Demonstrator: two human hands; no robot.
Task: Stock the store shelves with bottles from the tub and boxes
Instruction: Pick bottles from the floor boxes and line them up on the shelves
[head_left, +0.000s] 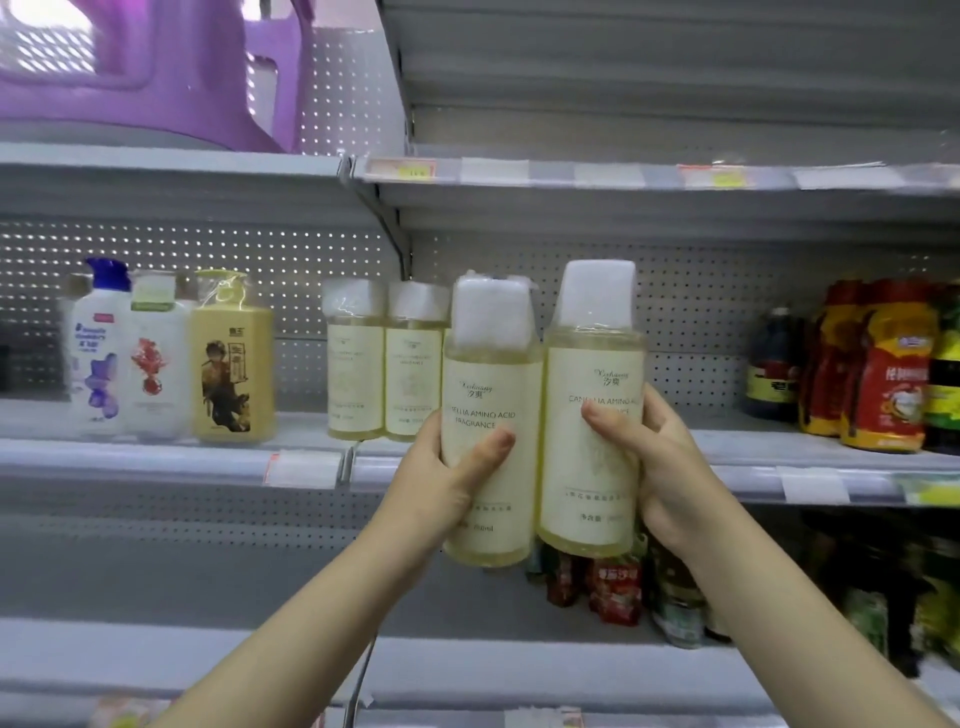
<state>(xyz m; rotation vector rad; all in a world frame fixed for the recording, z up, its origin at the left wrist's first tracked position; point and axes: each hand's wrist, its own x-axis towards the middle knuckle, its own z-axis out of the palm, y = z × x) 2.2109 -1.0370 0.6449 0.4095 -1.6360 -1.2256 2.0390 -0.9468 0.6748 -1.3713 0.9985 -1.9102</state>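
I hold two pale yellow bottles with white wrapped caps and cream labels, side by side in front of the middle shelf (753, 447). My left hand (447, 478) grips the left bottle (491, 415) around its lower half, thumb across the label. My right hand (654, 462) grips the right bottle (592, 415), thumb on the label front. Both bottles are upright and raised off the shelf, their sides touching. Two matching bottles (387, 364) stand on the middle shelf just behind and to the left.
Three other bottles (166, 358) in white, white and yellow stand at the shelf's left. Dark and red sauce bottles (862, 369) fill its right end. A purple plastic stool (156, 67) sits on the top shelf. More jars (639, 587) stand on the lower shelf.
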